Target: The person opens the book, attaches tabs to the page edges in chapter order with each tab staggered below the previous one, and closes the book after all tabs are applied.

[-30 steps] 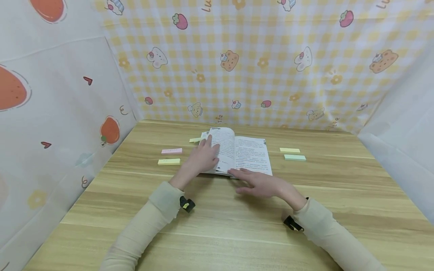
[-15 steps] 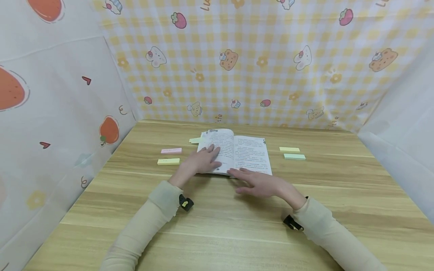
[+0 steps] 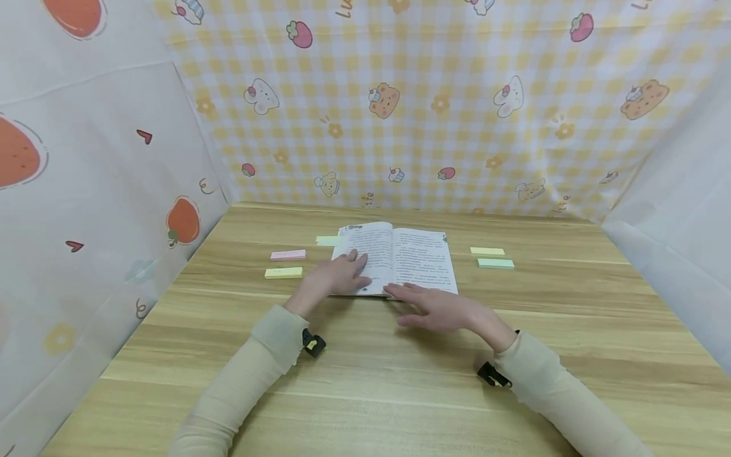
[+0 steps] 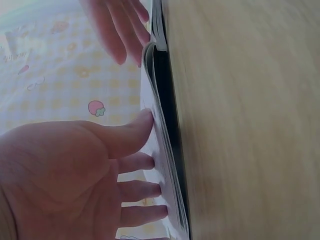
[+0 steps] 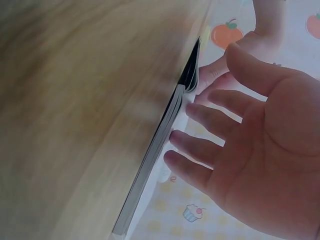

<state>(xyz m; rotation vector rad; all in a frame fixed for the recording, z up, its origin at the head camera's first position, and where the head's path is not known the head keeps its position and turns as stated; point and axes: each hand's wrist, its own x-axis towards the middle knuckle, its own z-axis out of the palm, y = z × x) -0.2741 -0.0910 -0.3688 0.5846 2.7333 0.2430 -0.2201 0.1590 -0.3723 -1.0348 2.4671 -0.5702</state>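
Note:
An open book (image 3: 422,257) with printed pages lies on the wooden table, its spine toward the middle. My left hand (image 3: 337,274) rests on the lower part of the left page, fingers spread; in the left wrist view its thumb and fingertips touch the paper (image 4: 159,150). My right hand (image 3: 436,309) lies along the bottom edge of the right page, its fingers extended toward the centre fold. From the right wrist camera, the fingertips of that hand meet the page near the book's edge (image 5: 150,170). A pale green sticky tab (image 3: 327,241) sticks out from the left page's side.
Left of the book lie a pink sticky-note pad (image 3: 288,255) and a yellow one (image 3: 283,273). On the right are another yellow pad (image 3: 487,251) and a green pad (image 3: 495,263). A patterned cloth (image 3: 445,114) hangs behind the table.
The raised left page has gone down flatter under my left hand, which slid slightly lower on it. The tab at the left side shows more fully. My right hand stays in place.

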